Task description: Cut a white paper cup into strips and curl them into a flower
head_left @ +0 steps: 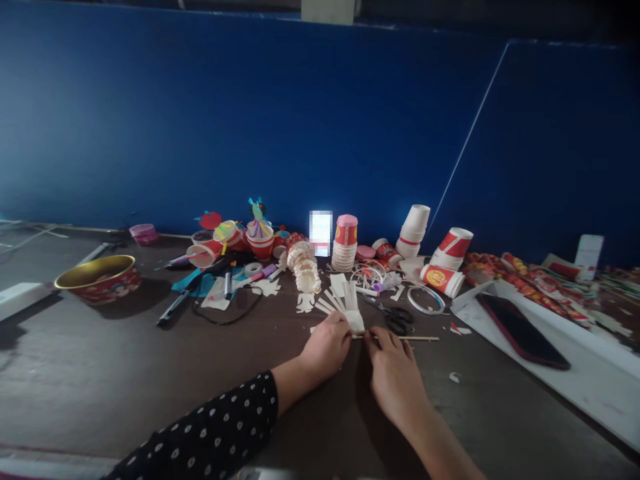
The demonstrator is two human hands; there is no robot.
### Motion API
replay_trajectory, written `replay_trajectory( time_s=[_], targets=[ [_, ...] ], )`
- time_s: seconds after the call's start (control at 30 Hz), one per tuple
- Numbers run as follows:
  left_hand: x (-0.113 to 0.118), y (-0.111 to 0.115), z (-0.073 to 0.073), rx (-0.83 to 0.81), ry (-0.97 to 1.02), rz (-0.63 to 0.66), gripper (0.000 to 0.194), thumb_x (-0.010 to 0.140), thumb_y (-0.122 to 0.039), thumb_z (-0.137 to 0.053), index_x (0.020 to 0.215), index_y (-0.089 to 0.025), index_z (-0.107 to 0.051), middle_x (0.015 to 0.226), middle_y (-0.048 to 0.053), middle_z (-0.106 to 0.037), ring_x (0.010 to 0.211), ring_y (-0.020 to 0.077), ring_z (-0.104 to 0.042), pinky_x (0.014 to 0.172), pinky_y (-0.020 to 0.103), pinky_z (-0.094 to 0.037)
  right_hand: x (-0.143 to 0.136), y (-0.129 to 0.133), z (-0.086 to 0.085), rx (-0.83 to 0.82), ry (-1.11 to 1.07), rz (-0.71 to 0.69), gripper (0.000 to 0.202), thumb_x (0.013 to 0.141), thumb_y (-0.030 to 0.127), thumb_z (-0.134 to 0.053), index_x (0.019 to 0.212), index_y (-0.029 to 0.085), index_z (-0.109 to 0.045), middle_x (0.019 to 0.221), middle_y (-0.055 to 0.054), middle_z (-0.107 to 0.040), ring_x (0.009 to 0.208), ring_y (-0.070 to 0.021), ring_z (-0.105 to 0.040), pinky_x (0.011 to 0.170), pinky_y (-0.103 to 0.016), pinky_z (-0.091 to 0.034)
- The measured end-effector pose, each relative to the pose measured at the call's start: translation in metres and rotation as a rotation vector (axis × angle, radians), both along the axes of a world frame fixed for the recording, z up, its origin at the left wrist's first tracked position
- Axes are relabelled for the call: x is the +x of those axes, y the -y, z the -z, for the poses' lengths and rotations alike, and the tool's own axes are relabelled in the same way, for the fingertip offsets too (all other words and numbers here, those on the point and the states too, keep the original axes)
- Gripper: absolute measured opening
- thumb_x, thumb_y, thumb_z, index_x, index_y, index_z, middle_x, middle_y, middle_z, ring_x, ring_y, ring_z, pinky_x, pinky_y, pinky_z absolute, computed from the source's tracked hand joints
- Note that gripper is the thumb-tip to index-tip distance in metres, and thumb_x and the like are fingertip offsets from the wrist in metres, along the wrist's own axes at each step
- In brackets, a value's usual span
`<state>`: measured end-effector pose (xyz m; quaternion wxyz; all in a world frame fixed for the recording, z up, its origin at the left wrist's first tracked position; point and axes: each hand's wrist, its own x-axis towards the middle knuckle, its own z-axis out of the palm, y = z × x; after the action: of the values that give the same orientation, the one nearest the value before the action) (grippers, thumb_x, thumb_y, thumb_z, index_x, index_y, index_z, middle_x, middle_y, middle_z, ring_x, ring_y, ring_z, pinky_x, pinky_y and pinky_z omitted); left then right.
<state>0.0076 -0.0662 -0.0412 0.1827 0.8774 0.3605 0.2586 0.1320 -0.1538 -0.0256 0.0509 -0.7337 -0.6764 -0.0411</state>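
Touching the near edge of the cut white paper piece point(355, 322) on the table point(210, 387), left hand point(326, 345) is curled, pinch hidden; right hand point(395, 370) has fingers bent at the thin stick point(424, 339), grip unclear. Uneven pressure could roll the stick or crease the fanned strips point(351, 297); nearby scissors point(399, 321) could snag them.

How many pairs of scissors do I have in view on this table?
1: the black-handled scissors, lying just beyond the right hand and the thin stick. Others may be hidden in the clutter.
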Motion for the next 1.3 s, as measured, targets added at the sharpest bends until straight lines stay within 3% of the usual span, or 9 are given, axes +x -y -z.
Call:
replay_trajectory(
  time_s=[0.23,0.47,0.7,1.03,1.3],
  targets=[
    [-0.0004,-0.0001,0.0009,0.002,0.052,0.035,0.012,0.076,-0.007,-0.054,0.076,-0.013,-0.065,0.086,0.006,-0.057,0.081,0.0156,-0.054,0.073,0.023,-0.043,0.0012,-0.003,-0.0002,0.005,-0.021,-0.012,0.044,0.085,0.006,-0.034,0.123,0.015,-0.054,0.125,-0.012,-0.053,0.114,-0.0238,-0.045,0.095,-0.036,-0.033],
    [0.0026,-0.0019,-0.0042,-0.029,-0.073,-0.001,0.016,0.081,-0.012,-0.052,0.075,-0.015,-0.067,0.086,0.005,-0.06,0.081,0.0158,-0.056,0.074,0.024,-0.044,0.0033,-0.0037,0.0034,0.012,-0.029,-0.021,0.046,0.084,0.005,-0.033,0.123,0.015,-0.054,0.124,-0.013,-0.053,0.112,-0.024,-0.047,0.094,-0.035,-0.034],
    [0.0047,-0.0045,0.0011,0.078,-0.185,0.024,0.021,0.086,-0.015,-0.045,0.077,-0.014,-0.065,0.086,0.007,-0.06,0.083,0.0177,-0.056,0.074,0.026,-0.044,0.0049,-0.0046,0.0078,0.038,-0.049,-0.017,0.047,0.083,0.004,-0.034,0.124,0.014,-0.054,0.122,-0.013,-0.054,0.111,-0.0241,-0.047,0.095,-0.035,-0.034],
    [0.0019,-0.0032,0.0002,0.085,-0.064,0.011,0.012,0.079,-0.013,-0.055,0.073,-0.015,-0.065,0.08,0.004,-0.06,0.078,0.0159,-0.056,0.069,0.023,-0.042,0.0039,-0.0042,0.0074,0.023,-0.047,-0.005,0.047,0.083,0.005,-0.034,0.125,0.014,-0.053,0.125,-0.012,-0.053,0.114,-0.0238,-0.045,0.096,-0.035,-0.033],
    [0.0032,-0.0044,-0.0021,0.042,-0.114,0.006,0.017,0.081,-0.015,-0.053,0.072,-0.016,-0.067,0.082,0.004,-0.061,0.081,0.0158,-0.056,0.071,0.023,-0.042,0.0073,-0.0042,0.0073,0.055,-0.057,-0.04,0.045,0.084,0.006,-0.036,0.124,0.014,-0.054,0.121,-0.013,-0.055,0.11,-0.0232,-0.047,0.094,-0.033,-0.034]
  ],
)
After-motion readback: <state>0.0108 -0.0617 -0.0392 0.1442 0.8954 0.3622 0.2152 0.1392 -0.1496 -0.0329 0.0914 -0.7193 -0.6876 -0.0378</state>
